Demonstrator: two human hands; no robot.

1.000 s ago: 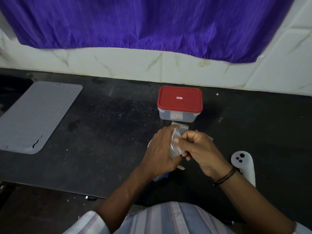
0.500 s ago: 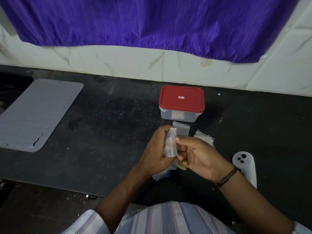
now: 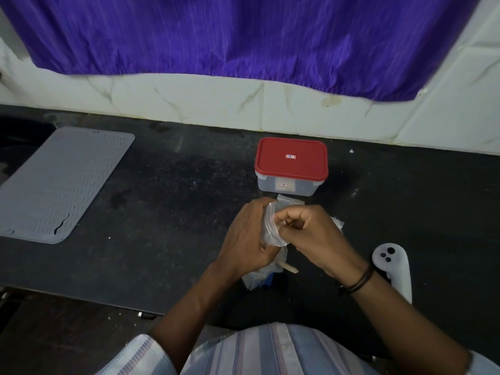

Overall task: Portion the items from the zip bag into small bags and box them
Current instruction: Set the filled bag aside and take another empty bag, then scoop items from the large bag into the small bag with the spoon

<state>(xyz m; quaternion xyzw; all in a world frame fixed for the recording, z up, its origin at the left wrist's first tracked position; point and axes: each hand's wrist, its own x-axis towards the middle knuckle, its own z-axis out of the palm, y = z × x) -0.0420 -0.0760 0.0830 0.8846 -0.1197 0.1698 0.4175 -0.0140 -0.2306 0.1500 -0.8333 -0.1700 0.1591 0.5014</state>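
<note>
My left hand [image 3: 247, 236] and my right hand [image 3: 311, 234] meet over the dark counter, both holding one small clear bag [image 3: 270, 228] between them. The right fingers pinch its upper edge. Under my left hand lies a crumpled zip bag [image 3: 259, 276] with a blue strip, and a thin wooden stick [image 3: 289, 267] pokes out beside it. Another small clear bag [image 3: 290, 203] lies flat just beyond my hands, and a further one [image 3: 338, 223] shows past my right knuckles. A clear box with a red lid [image 3: 292, 161] stands shut behind them.
A grey ribbed mat [image 3: 59, 182] lies at the left of the black counter [image 3: 176, 212]. A white handheld controller [image 3: 392, 269] rests at the right, near my forearm. White tiled wall and a purple cloth [image 3: 243, 36] close off the back. The counter's front edge runs below my left elbow.
My right hand has moved up and left onto the small bag, its fingers now curled over the bag's top. My left hand keeps its hold and has barely shifted.
</note>
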